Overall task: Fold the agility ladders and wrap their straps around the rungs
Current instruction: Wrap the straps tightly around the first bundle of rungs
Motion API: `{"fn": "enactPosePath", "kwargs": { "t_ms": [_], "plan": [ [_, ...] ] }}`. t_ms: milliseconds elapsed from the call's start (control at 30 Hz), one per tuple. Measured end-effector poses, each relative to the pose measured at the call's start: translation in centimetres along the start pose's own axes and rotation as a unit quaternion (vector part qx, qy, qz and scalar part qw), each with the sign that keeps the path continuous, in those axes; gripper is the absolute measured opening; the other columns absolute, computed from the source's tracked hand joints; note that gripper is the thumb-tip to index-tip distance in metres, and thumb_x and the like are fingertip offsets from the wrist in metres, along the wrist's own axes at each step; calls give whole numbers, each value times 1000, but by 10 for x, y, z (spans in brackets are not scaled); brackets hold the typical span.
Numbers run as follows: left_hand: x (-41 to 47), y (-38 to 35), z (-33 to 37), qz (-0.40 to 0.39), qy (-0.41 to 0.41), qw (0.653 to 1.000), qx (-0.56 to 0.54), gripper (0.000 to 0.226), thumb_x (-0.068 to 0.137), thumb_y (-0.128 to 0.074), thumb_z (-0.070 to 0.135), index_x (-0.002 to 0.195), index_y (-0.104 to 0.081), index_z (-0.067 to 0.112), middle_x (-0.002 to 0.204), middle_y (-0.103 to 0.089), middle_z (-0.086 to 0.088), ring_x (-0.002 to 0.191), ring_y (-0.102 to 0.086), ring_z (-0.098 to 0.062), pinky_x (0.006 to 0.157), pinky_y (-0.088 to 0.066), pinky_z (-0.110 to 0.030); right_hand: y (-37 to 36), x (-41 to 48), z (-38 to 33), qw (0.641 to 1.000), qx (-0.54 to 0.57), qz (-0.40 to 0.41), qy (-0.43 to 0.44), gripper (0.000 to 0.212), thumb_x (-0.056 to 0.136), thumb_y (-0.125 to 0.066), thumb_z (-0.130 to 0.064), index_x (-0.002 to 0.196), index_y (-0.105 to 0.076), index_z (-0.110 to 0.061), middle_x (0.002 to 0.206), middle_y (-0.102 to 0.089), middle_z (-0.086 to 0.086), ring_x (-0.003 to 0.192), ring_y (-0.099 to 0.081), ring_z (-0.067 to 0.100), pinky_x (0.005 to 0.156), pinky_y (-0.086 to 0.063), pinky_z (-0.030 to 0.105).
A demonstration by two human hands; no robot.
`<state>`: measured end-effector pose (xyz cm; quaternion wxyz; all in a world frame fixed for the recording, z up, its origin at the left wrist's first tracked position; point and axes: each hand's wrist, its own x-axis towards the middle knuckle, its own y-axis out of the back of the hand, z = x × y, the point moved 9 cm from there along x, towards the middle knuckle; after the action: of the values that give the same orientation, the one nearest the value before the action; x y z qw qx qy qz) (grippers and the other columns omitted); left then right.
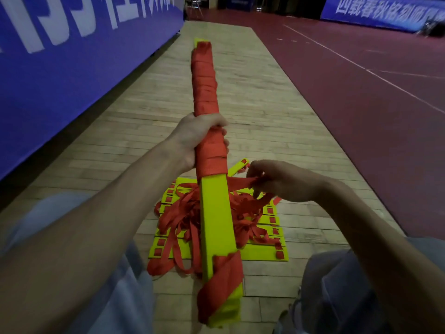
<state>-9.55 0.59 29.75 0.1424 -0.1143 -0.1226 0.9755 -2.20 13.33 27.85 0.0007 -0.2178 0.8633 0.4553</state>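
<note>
One rung bundle [216,213] points straight away; left hand [192,138] grips it, right hand [281,182] pinches its strap [240,183].

Wooden floor [252,97] lies open toward 1 o'clock. A blue banner wall [60,75] closes off 9 to 11. The strap-wound rung bundle [204,80] bars the centre line; at 6, loose red straps [180,218] tangle over yellow rungs [262,255].
</note>
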Motion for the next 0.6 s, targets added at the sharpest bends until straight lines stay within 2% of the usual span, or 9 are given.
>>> {"fn": "enactPosePath", "kwargs": {
  "t_ms": [67, 100, 167, 233, 333, 433, 467, 533, 600],
  "plan": [
    [0, 4, 0, 20, 9, 1000, -18, 5, 89, -54, 15, 91, -50, 12, 69, -55, -8, 50, -57, -21, 51, -54, -29, 0, -1, -5, 999, 44, -15, 13, 23, 92, -59, 5, 89, -65, -16, 80, -67, 0, 71, -63, 2, 67, -47, 21],
    [1, 5, 1, 19, 10, 999, -27, 7, 90, -48, 18, 92, -49, 11, 70, -55, -9, 52, -57, -23, 54, -55, -30, 0, -3, -7, 997, 76, -25, 18, 18, 91, -58, 9, 94, -68, -5, 80, -69, 4, 70, -63, 1, 68, -47, 17],
    [3, 3, 2, 5, 5, 1000, -23, 8, 91, -40, 15, 92, -46, 10, 74, -52, -11, 60, -59, -27, 63, -56, -35, 2, -5, -11, 988, 150, -30, 31, 18, 91, -52, 14, 104, -64, 14, 83, -70, 17, 73, -67, 9, 69, -51, 19],
    [5, 0, 3, -6, -8, 1000, 0, 6, 94, -40, 8, 98, -45, 9, 80, -51, -11, 68, -62, -29, 71, -55, -39, 5, -8, -11, 979, 201, -27, 25, 18, 92, -47, 13, 103, -61, 18, 77, -69, 15, 67, -66, 18, 64, -53, 24],
    [4, -3, 8, -26, -51, 998, 16, 15, 98, -48, 4, 112, -45, 7, 89, -53, -9, 77, -66, -30, 80, -56, -44, 6, -10, -10, 979, 205, -7, 0, 21, 94, -39, 7, 88, -58, 16, 63, -63, 4, 52, -52, 17, 53, -43, 28],
    [0, -3, 13, -22, -75, 997, 19, 29, 91, -65, 13, 117, -52, 9, 91, -61, -6, 88, -66, -33, 89, -53, -53, 2, -12, -18, 975, 221, -7, 3, 24, 93, -36, 4, 79, -53, 11, 55, -54, 3, 42, -38, 14, 43, -31, 25],
    [-1, -2, 14, -8, -79, 996, 33, 37, 86, -72, 16, 119, -56, 10, 89, -65, -4, 86, -66, -30, 87, -54, -53, 0, -12, -22, 973, 232, -11, 5, 25, 94, -36, 3, 76, -53, 7, 53, -50, 3, 41, -35, 14, 41, -30, 24],
    [-3, -2, 14, 22, -87, 994, 69, 50, 76, -82, 19, 121, -61, 10, 83, -67, -1, 75, -65, -20, 78, -57, -43, -8, -9, -30, 964, 263, -22, 10, 30, 98, -39, -2, 69, -47, -3, 49, -41, 3, 40, -33, 15, 41, -30, 24],
    [-2, -3, 12, 42, -91, 990, 98, 47, 70, -87, 19, 110, -67, 7, 74, -63, 1, 65, -59, -14, 63, -53, -31, -20, -5, -36, 948, 314, -40, 13, 39, 101, -46, -14, 63, -44, -14, 49, -35, 1, 41, -33, 16, 43, -33, 25]
  ]
}}
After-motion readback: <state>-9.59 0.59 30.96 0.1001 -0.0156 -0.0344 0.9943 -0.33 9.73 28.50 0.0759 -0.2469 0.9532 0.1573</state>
